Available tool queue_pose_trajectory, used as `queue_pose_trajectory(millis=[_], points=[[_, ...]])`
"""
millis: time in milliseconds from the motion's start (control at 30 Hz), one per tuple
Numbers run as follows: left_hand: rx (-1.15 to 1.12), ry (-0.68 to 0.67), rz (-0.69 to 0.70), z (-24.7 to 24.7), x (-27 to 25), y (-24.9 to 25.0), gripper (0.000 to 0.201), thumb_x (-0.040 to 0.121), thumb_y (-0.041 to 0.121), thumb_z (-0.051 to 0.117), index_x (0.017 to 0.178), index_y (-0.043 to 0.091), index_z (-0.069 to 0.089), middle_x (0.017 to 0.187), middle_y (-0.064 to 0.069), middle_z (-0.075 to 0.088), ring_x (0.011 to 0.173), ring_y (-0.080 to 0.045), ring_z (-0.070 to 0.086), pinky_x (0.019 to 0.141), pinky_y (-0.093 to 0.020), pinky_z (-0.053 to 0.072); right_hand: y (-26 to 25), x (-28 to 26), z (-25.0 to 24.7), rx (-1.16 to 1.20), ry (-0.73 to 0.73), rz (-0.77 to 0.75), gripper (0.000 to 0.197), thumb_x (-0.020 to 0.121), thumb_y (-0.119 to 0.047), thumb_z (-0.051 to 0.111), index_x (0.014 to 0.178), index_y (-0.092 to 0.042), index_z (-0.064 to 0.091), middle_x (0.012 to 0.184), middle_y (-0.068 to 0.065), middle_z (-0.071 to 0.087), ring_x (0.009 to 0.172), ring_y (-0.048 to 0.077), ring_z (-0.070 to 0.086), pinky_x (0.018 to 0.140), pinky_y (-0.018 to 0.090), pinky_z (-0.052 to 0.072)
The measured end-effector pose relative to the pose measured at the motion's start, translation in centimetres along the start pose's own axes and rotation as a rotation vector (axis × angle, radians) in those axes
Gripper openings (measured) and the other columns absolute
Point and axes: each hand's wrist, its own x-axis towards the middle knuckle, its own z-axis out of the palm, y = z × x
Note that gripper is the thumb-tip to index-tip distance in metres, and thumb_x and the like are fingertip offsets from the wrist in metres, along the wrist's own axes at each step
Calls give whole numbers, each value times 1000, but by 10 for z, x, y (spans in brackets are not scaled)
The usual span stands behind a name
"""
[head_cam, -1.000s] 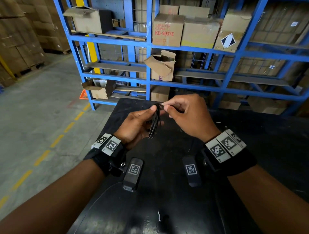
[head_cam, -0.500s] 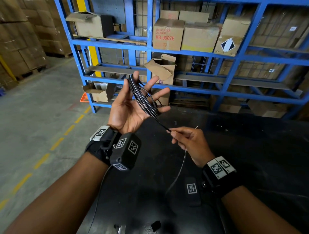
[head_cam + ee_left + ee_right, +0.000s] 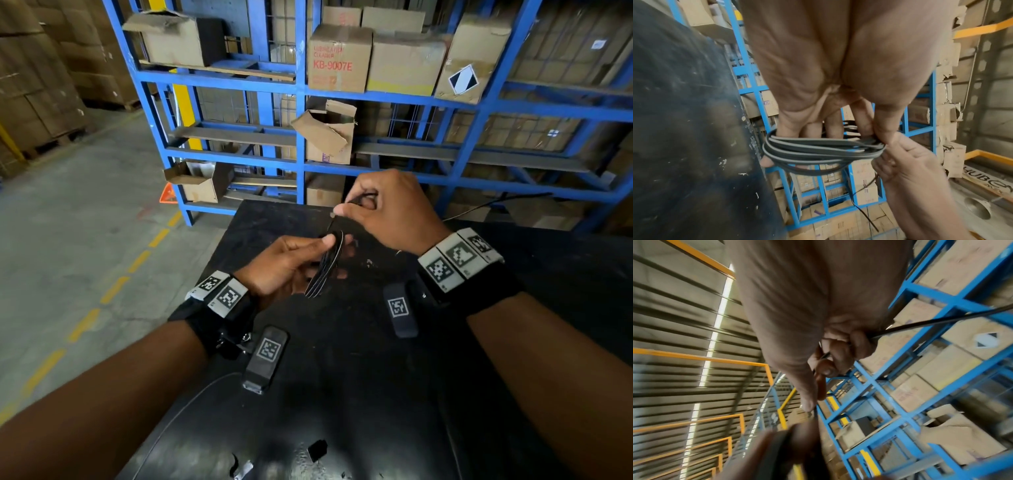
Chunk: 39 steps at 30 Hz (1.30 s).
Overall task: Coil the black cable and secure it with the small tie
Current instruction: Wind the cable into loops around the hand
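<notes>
Right then, our left hand (image 3: 287,265) gripped the coiled cable (image 3: 327,265) above the table's (image 3: 376,394) far edge; our right hand (image 3: 383,212), just beyond, pinched its loose tail, which trailed off right.

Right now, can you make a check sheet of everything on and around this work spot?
Surface: scuffed black metal tabletop.
Job's things: coiled black cable held above the table; small tie not clearly seen.
Clutter: small scraps near the front edge.
Grippers: left hand pinches the coil; right hand grips the loose cable end.
Cables: free black strand trails right.
Surroundings: blue steel racking, cardboard boxes, concrete floor.
</notes>
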Motion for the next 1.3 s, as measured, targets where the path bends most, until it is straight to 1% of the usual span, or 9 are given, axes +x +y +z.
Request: queue_pose_trajectory(millis=[200,333,433,600,733,900,1133,1233,1300], points=[[-284,92,156,-10,20,1,42,107,39,45,138,14,61,143,-19,60,125,-41,63,106,-66,39,-20,-35,26,362,156,40,10,91,-13,73,96,-10,81,77,-5,77,67,2,72,64,19,58],[-566,29,272,-16,27,4,38,104,43,44,133,27,61,158,-18,47,131,-45,58,98,-68,51,-17,-67,52,682,237,175,15,91,-3,72,104,-4,80,73,4,75,55,-1,64,59,11,46],[-642,-46,351,-21,30,11,36,97,46,46,126,30,60,150,-14,52,146,-51,38,102,-75,40,-8,-92,71,972,188,356,16,91,-2,71,104,-5,80,71,9,73,48,3,49,47,14,35],[-709,-262,405,-21,22,23,38,101,45,41,125,26,63,146,-17,57,139,-50,48,105,-80,28,18,-117,90,1259,74,611,14,79,-14,75,90,-10,84,65,11,69,43,7,40,45,18,24],[-605,-420,264,-10,3,19,39,102,42,43,129,22,64,156,-18,47,144,-53,39,110,-82,20,41,-111,81,1023,22,619,10,86,-3,74,87,-9,82,68,9,70,46,7,42,45,17,29],[-219,-377,53,-7,-14,-2,44,96,39,65,131,13,67,155,-21,50,143,-49,45,113,-72,30,46,-71,37,277,-134,219,6,83,-15,81,88,-13,81,84,-3,78,76,4,72,75,19,57],[58,-123,52,0,-4,-16,42,96,32,64,125,3,71,140,-21,65,126,-37,64,96,-46,55,-8,-16,-3,-165,-256,-92,4,86,-17,79,82,-19,79,79,-16,65,68,-10,56,62,3,35],[175,-26,122,0,3,-18,57,93,48,71,106,-7,74,105,-42,62,101,-38,50,82,-52,37,-15,-15,-3,-171,-220,-101,6,87,-13,76,85,-17,80,86,-7,73,73,-2,61,65,4,37],[148,43,173,-2,8,-23,79,91,55,70,96,-24,61,78,-38,50,86,-37,44,72,-47,33,-17,-21,3,-137,-159,-76,6,88,-12,75,89,-15,80,89,-3,75,73,-2,61,65,4,41]])
